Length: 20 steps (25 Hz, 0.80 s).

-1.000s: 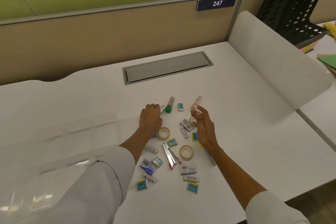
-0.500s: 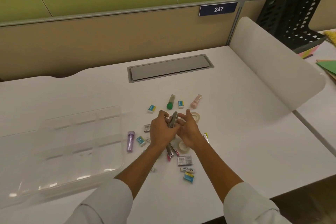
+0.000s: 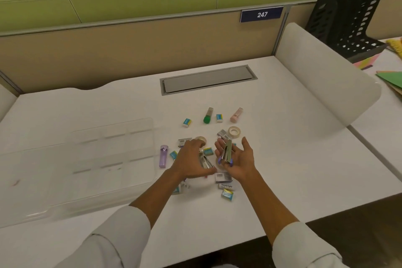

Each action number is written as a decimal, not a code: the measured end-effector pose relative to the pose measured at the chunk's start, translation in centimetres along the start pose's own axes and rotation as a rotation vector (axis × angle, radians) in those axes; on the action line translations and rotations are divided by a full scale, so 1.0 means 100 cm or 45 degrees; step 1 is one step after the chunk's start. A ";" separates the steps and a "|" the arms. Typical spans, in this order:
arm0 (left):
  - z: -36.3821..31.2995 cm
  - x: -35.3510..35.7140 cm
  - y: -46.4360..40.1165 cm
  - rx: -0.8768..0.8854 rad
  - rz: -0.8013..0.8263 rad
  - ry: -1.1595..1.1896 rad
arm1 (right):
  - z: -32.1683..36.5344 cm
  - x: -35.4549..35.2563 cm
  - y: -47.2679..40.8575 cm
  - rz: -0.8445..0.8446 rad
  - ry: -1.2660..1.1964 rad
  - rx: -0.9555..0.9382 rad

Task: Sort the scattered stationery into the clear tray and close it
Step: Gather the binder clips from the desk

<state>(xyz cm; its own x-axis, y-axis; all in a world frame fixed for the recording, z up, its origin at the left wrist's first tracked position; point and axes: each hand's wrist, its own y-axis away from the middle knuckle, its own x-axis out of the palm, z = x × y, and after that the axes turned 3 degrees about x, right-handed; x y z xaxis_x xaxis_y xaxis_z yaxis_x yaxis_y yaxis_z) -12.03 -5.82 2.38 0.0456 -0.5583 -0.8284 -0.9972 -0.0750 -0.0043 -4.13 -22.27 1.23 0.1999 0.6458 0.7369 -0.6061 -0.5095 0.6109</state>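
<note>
Operator's dress, as I see it
Both sleeves (image 3: 113, 239) pale grey-white, pushed up; forearms and hands (image 3: 191, 156) bare.

The open clear plastic compartment tray (image 3: 87, 159) lies on the white desk (image 3: 282, 159) with bare desk along its far edge. Just beside its right wall a translucent purple stapler (image 3: 163, 156) lies in the way. Farther right of the tray, small erasers, tape rolls and staple boxes crowd the surface, with both hands above them. Well right of the tray, the curved white side panel (image 3: 322, 85) walls off the desk.
</note>
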 end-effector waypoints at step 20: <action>0.012 0.012 0.008 -0.014 0.017 -0.079 | -0.002 -0.030 0.030 0.061 0.151 0.051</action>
<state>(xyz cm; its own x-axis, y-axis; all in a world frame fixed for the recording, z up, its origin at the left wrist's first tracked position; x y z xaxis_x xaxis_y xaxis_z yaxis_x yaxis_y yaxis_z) -12.85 -5.52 0.73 0.0284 -0.5072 -0.8613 -0.9969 -0.0776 0.0128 -6.74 -25.60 0.86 0.0774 0.6819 0.7273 -0.5810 -0.5620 0.5888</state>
